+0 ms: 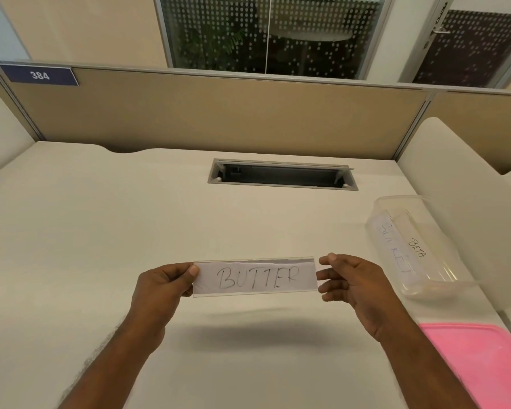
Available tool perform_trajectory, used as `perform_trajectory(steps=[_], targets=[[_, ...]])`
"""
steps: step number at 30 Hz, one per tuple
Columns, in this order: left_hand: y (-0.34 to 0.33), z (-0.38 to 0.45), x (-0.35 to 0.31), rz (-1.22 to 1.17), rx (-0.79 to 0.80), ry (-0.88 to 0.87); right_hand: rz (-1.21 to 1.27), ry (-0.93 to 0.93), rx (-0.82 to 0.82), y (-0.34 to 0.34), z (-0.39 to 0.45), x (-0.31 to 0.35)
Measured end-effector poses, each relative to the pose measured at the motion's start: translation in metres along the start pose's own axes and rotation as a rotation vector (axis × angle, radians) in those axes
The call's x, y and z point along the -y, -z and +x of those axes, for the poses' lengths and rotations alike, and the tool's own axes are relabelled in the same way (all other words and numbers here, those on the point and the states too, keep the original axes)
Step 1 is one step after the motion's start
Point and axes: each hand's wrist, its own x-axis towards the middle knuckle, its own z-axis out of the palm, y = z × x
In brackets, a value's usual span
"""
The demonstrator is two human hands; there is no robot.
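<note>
A clear plastic label holder [255,278] with a white paper slip reading "BUTTER" is held level above the white desk [130,231]. My left hand [160,286] pinches its left end between thumb and fingers. My right hand [350,283] holds its right end with the fingertips, the fingers lightly curled. The holder casts a shadow on the desk below.
A clear plastic box [413,246] lies at the right with paper labels on it, one reading "BETA". A pink lid [478,358] lies at the near right. A cable slot [282,174] is set in the desk's far middle. Beige partition panels stand behind.
</note>
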Motion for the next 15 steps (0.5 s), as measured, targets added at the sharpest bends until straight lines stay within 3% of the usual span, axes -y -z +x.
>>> perform_trajectory(steps=[15], targets=[[-0.006,-0.005,-0.010,-0.009,0.004,0.007,-0.132,0.102,0.027,-0.002,-0.013,0.004]])
